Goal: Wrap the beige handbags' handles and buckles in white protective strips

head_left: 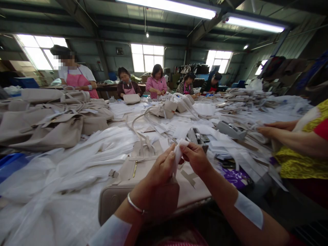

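Note:
My left hand [161, 169] and my right hand [196, 158] meet above a beige handbag [133, 177] lying on the table in front of me. Both pinch a small piece of white paper or foam wrap [178, 152] between thumbs and fingers. The bag's long handles [143, 136] stretch away from me. A silver bangle sits on my left wrist, and white strips are stuck on both forearms.
White wrapping sheets [77, 164] cover the table to the left. Stacked beige bags [48, 123] lie at far left. A co-worker's arms [282, 133] reach in from the right. A tape dispenser [197, 136] sits beyond my hands. Several people work at the far end.

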Demonstrator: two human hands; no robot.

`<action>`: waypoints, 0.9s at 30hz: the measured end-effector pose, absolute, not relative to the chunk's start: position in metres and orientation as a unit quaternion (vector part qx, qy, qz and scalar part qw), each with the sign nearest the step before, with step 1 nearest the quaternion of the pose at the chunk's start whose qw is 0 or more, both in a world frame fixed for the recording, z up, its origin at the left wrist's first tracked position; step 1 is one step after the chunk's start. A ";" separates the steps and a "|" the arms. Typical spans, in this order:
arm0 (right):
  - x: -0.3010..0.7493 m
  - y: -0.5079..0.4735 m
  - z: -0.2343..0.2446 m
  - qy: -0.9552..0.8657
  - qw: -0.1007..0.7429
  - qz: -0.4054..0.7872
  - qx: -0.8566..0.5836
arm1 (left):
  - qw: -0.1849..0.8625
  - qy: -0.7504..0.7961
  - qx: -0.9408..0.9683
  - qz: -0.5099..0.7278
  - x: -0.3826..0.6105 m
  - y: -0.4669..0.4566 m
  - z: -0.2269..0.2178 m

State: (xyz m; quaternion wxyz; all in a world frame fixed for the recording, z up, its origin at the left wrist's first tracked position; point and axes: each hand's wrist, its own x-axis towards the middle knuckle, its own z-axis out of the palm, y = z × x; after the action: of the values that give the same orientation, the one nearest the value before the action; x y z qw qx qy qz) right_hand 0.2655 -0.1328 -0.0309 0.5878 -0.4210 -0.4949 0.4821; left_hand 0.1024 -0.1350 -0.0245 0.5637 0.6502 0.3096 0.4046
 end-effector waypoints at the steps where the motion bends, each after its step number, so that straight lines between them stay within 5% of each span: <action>1: 0.268 -0.132 -0.031 -0.489 0.602 0.467 -0.424 | 0.550 0.327 0.672 0.374 0.098 -0.137 -0.022; 9: 0.275 -0.135 -0.040 -0.534 0.608 0.396 -0.435 | 0.507 0.408 0.718 0.249 0.085 -0.141 -0.026; 18: 0.282 -0.146 -0.049 -0.586 0.463 0.543 -0.384 | 0.473 0.402 0.733 0.278 0.088 -0.143 -0.029; 27: 0.249 -0.145 -0.066 -0.547 0.538 0.464 -0.443 | 0.506 0.352 0.720 0.319 0.085 -0.147 -0.024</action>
State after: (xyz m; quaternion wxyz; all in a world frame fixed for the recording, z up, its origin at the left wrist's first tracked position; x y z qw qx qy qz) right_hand 0.2491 -0.1452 -0.0656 0.5385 -0.4428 -0.5467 0.4639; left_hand 0.0851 -0.1466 -0.0236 0.5062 0.7200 0.3519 0.3186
